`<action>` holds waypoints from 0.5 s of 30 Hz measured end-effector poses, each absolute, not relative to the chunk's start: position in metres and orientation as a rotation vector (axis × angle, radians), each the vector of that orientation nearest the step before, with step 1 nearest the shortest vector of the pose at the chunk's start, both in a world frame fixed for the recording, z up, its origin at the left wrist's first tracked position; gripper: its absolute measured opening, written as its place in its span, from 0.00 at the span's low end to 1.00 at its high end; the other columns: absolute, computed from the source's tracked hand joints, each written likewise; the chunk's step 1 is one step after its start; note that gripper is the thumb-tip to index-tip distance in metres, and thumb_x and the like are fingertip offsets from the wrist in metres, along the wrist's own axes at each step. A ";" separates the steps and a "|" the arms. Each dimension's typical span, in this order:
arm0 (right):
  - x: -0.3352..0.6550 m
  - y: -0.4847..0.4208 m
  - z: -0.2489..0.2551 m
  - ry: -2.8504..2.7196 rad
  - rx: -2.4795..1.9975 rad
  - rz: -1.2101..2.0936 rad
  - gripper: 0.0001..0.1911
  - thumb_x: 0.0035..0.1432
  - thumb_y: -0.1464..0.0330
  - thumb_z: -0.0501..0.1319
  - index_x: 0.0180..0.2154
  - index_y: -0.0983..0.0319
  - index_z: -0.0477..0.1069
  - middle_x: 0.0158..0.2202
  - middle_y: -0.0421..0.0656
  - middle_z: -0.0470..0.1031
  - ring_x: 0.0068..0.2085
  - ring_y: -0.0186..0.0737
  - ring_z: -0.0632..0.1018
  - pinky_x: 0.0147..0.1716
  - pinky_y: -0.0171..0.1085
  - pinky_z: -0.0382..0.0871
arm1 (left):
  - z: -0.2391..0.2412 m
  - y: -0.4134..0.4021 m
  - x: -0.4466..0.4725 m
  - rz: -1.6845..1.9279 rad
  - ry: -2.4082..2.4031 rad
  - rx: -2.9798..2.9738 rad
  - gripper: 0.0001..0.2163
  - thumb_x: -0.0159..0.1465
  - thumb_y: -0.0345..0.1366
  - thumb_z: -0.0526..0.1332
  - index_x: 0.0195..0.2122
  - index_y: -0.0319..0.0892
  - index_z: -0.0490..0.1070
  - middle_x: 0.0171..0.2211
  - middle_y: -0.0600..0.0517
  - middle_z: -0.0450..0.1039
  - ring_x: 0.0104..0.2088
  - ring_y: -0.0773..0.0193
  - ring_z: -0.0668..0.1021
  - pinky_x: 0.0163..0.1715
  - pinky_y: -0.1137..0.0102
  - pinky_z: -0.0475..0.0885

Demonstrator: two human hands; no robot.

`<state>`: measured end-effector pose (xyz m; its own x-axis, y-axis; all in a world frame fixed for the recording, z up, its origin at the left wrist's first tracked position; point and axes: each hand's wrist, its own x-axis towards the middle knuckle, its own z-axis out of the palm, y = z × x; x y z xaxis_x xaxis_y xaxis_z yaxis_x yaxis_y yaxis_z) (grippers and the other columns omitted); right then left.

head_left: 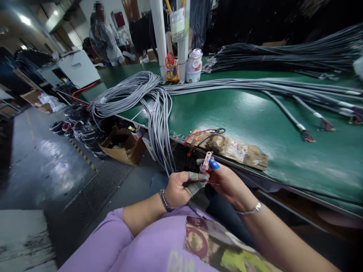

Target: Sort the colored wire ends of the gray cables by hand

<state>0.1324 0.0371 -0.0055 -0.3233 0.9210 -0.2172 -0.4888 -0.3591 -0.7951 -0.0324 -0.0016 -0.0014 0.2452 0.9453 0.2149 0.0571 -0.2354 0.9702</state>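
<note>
Apparently, fine wire preparation is in hand: the left hand [178, 189], wearing grey finger covers [197, 176], pinches thin wires [214, 183] just off the near edge of the green table [198, 109]. Close beside them, the right hand [225, 181] grips a small pink tool [207, 161]. The next move seems to call for a steady pinch and careful alignment of wire and tool.

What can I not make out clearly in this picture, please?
In the head view:
Pink object: lower end hidden by the right hand.
Thin wires: too small to count.
Hanging grey cables: lowest part hidden behind the left hand.
Black cables: cut off by the right edge.
Shirt lettering: cut off by the bottom edge.
</note>
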 end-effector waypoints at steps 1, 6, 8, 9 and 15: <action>0.132 0.038 -0.005 -0.820 -0.897 1.720 0.18 0.47 0.52 0.69 0.25 0.60 0.74 0.20 0.39 0.69 0.21 0.33 0.67 0.22 0.35 0.64 | -0.002 -0.001 -0.031 1.145 0.974 1.538 0.14 0.59 0.43 0.64 0.41 0.38 0.78 0.37 0.43 0.80 0.36 0.59 0.81 0.43 0.62 0.77; 0.126 0.042 -0.005 -0.803 -0.933 1.596 0.23 0.49 0.45 0.63 0.25 0.60 0.74 0.19 0.40 0.70 0.19 0.34 0.66 0.19 0.36 0.61 | -0.004 0.004 -0.023 1.137 0.968 1.490 0.16 0.59 0.45 0.64 0.40 0.38 0.78 0.36 0.44 0.80 0.35 0.60 0.81 0.40 0.64 0.78; 0.123 0.045 -0.005 -0.729 -0.854 1.739 0.25 0.47 0.43 0.63 0.28 0.60 0.75 0.20 0.40 0.71 0.19 0.34 0.67 0.17 0.36 0.61 | -0.004 0.005 -0.022 1.129 0.947 1.485 0.16 0.59 0.45 0.64 0.40 0.37 0.78 0.36 0.44 0.80 0.34 0.60 0.81 0.39 0.64 0.78; 0.122 0.047 -0.006 -0.688 -0.825 1.787 0.26 0.46 0.43 0.64 0.29 0.60 0.75 0.20 0.40 0.72 0.19 0.34 0.67 0.16 0.36 0.61 | -0.005 0.005 -0.021 1.125 0.940 1.483 0.16 0.59 0.45 0.64 0.40 0.37 0.78 0.35 0.44 0.80 0.33 0.60 0.81 0.39 0.65 0.78; 0.120 0.051 -0.007 -0.567 -0.788 1.828 0.24 0.45 0.47 0.67 0.29 0.61 0.74 0.21 0.40 0.73 0.19 0.34 0.69 0.15 0.35 0.61 | -0.012 0.006 -0.020 1.104 0.940 1.459 0.15 0.59 0.45 0.64 0.40 0.37 0.78 0.34 0.44 0.79 0.33 0.62 0.80 0.38 0.66 0.78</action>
<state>0.1204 0.0515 -0.0075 -0.2646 0.9296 -0.2567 -0.6214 -0.3679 -0.6917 -0.0200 0.0056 -0.0116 0.2711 0.9501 0.1541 0.0013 -0.1605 0.9870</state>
